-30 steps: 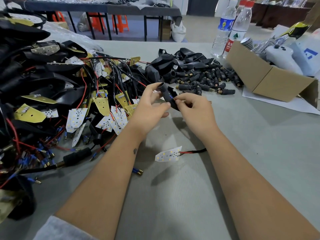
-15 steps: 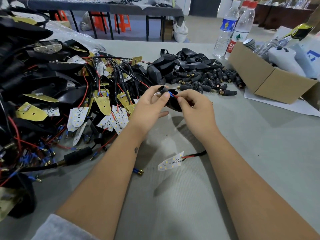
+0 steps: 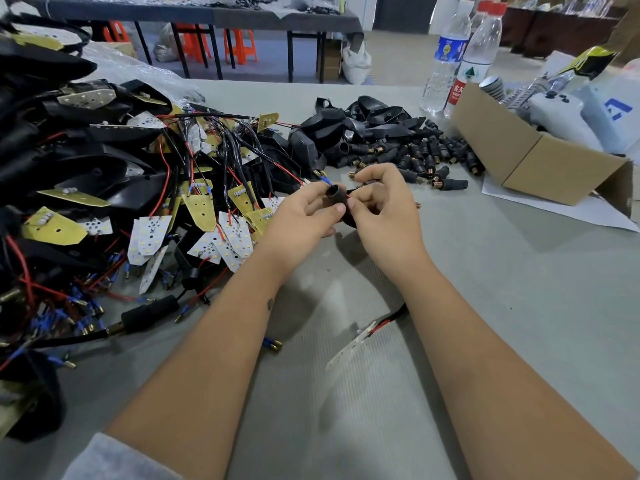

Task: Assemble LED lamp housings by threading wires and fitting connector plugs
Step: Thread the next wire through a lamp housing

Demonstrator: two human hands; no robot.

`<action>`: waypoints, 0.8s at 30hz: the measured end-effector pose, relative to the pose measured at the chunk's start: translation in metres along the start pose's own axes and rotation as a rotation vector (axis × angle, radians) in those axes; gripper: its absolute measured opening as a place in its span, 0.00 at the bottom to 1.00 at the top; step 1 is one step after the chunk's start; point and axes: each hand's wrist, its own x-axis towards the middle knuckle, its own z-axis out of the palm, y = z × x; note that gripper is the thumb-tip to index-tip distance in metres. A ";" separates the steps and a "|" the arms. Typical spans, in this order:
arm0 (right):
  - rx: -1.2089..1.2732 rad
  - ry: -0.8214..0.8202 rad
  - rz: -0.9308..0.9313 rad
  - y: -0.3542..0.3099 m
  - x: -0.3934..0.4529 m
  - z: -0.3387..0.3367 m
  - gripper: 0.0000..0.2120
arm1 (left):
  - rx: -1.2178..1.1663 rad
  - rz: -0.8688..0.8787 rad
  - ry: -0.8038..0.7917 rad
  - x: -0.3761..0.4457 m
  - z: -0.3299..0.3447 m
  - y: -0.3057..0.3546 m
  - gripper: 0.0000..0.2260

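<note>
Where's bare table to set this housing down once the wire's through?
Best patch: the grey table right of the right hand, in front of the cardboard box. The near edge between the forearms is partly free, beside a loose LED board. Left is crowded with the wired board pile; ahead, the connector plugs.

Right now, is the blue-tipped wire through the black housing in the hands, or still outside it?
Through. The blue-tipped wire sticks out of the open tube end of the black housing, which the left hand and right hand grip.

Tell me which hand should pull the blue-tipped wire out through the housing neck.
Right. The left hand grips the housing neck, steadying it; the right hand pinches beside the wire.
</note>
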 end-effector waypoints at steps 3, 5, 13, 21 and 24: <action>-0.008 -0.028 -0.010 -0.001 -0.002 0.002 0.14 | 0.020 -0.015 -0.010 -0.001 0.004 0.004 0.08; -0.011 -0.049 -0.023 -0.003 -0.003 0.003 0.15 | -0.014 -0.044 0.016 -0.002 0.005 0.007 0.09; -0.201 -0.075 -0.126 0.002 -0.004 0.004 0.17 | -0.037 -0.044 0.086 -0.003 -0.002 0.005 0.10; -0.515 0.078 -0.291 0.007 0.002 0.000 0.13 | 0.090 0.108 0.231 -0.005 0.002 0.013 0.11; -0.560 0.116 -0.219 0.007 0.004 -0.004 0.14 | -0.007 0.108 0.309 -0.005 0.002 0.018 0.10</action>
